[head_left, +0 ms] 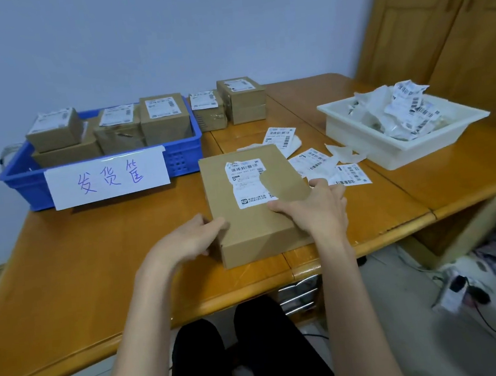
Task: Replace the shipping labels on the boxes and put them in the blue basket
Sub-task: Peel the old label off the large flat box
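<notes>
Your left hand (198,239) curls round the near left corner of the flat box (254,205), and your right hand (316,208) grips its right edge, thumb lying on top beside the half-torn label (248,184). The box sits on the table (97,280), near the blue basket (25,177). It looks light and stiff; hold its edges firmly and peel the thin, tear-prone label slowly from a loose corner.

Bare table (100,249) left; loose labels (327,164), white tray (359,154) crowd right.
</notes>
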A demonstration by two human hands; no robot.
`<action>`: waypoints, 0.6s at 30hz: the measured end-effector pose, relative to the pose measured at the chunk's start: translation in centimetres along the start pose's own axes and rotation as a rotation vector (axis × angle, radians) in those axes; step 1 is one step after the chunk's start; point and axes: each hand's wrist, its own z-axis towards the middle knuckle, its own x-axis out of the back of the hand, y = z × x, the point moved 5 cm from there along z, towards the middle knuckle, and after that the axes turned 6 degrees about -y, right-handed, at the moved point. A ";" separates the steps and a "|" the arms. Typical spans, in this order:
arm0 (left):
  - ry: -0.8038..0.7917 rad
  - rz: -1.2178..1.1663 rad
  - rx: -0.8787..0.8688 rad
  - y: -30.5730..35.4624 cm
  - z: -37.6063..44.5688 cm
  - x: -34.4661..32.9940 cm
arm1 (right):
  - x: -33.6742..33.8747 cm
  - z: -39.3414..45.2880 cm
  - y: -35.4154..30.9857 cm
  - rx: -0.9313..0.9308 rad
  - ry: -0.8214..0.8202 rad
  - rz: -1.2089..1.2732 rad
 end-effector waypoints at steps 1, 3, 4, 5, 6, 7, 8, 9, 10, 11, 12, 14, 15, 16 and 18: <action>-0.014 -0.025 0.003 -0.1 0.2 0.5 | 0.1 0.2 -0.1 0.006 -0.017 -0.008; 0.058 -0.086 -0.009 0.0 0.9 1.8 | 0.4 0.5 -0.7 0.046 -0.021 -0.006; 0.134 -0.115 -0.018 0.2 1.6 2.6 | 0.7 0.8 -1.1 0.076 -0.007 0.016; 0.211 -0.145 -0.032 0.5 2.2 3.3 | 0.9 1.1 -1.8 0.114 0.010 0.045; 0.280 -0.183 -0.050 1.1 2.8 3.9 | 1.0 1.6 -2.5 0.156 0.027 0.067; 0.337 -0.224 -0.070 1.8 3.4 4.4 | 1.1 2.1 -3.4 0.200 0.041 0.072; 0.379 -0.260 -0.092 2.5 4.0 4.8 | 1.0 2.7 -4.3 0.246 0.043 0.066; 0.414 -0.284 -0.112 3.2 4.7 5.1 | 0.7 3.4 -5.3 0.298 0.028 0.061; 0.446 -0.293 -0.127 3.7 5.3 5.4 | 0.2 4.2 -6.3 0.348 -0.007 0.062; 0.472 -0.290 -0.132 4.1 6.0 5.5 | -0.5 4.8 -7.1 0.392 -0.052 0.067; 0.490 -0.284 -0.133 4.3 6.6 5.6 | -1.3 5.2 -7.9 0.426 -0.094 0.065; 0.506 -0.292 -0.142 4.4 7.9 5.5 | -2.7 6.1 -9.1 0.486 -0.161 0.019; 0.513 -0.304 -0.153 4.4 8.3 5.3 | -3.4 6.5 -9.5 0.511 -0.187 -0.011; 0.522 -0.318 -0.165 4.4 8.7 5.2 | -4.1 6.7 -9.8 0.519 -0.218 -0.039; 0.546 -0.344 -0.187 4.3 9.3 5.1 | -5.5 7.4 -10.0 0.533 -0.256 -0.073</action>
